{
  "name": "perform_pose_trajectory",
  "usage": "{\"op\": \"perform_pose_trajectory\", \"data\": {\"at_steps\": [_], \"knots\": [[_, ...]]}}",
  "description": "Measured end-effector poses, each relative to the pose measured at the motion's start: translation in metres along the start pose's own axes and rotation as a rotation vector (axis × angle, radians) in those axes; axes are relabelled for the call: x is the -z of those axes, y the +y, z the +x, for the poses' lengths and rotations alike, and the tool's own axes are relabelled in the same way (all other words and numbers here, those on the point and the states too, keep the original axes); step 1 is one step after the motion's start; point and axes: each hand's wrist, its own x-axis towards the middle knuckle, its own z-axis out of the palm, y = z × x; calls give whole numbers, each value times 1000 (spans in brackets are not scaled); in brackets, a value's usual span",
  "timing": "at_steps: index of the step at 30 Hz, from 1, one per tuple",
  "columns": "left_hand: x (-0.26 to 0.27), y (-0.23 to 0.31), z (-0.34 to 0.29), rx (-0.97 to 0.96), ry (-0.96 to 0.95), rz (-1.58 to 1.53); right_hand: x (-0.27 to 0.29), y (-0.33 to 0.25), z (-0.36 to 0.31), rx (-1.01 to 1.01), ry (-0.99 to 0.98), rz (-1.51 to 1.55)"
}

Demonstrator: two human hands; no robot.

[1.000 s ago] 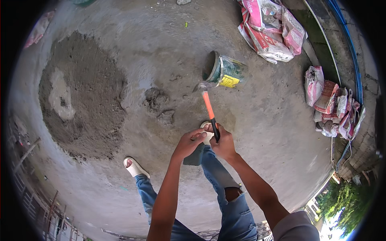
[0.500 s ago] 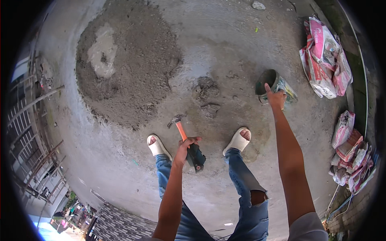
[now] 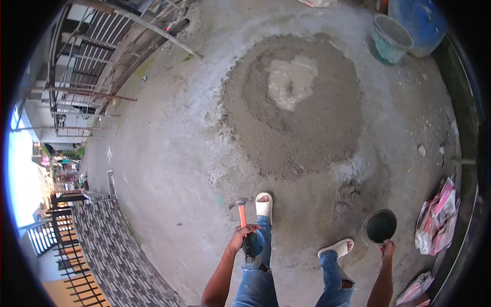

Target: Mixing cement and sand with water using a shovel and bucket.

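Observation:
My left hand (image 3: 244, 236) is closed round a claw hammer (image 3: 242, 215) with an orange handle and a metal head pointing away from me. Below the same hand hangs a dark green and black object (image 3: 251, 247), whose kind I cannot make out. On the right, my right hand (image 3: 388, 248) grips the near rim of a bucket (image 3: 365, 231). Its round mouth faces up and its inside looks dark. Ahead of my feet spreads a broad mound of grey sand or mortar mix (image 3: 327, 133) with a pale wet patch (image 3: 291, 82) in its hollow.
Small wet lumps (image 3: 349, 192) lie beyond the bucket. Crumpled sacks (image 3: 437, 220) line the right edge. A greenish tub (image 3: 389, 41) stands by a blue drum (image 3: 422, 23) at the far right. Wooden poles (image 3: 148, 28) and a patterned wall (image 3: 112, 245) are on the left.
My view has swung left, and my feet have shifted. The bucket, earlier tilted sideways, now has its mouth facing up. Both hands keep their holds.

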Motion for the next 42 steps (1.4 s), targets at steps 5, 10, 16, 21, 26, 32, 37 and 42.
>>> {"op": "perform_pose_trajectory", "data": {"at_steps": [5,10,16,21,26,32,37,42], "knots": [[110,43,-61,31,148,-24,-67,-79,-125,-48,-152,128],[224,44,-96,103,303,22,-136,-169,-230,47,-220,65],[321,50,-150,347,492,461,-247,-249,-327,210,-268,-66],[374,70,-160,353,419,100,-322,-290,-368,319,-261,-39],[413,118,-149,283,461,-43,-387,-306,-382,305,-250,-52],[480,202,-109,154,399,-107,-480,-301,-394,237,-149,-98],[529,327,-56,158,348,-67,-585,-355,-427,223,-11,-31],[566,454,-10,112,302,74,-656,-404,-441,176,-97,78]]}}
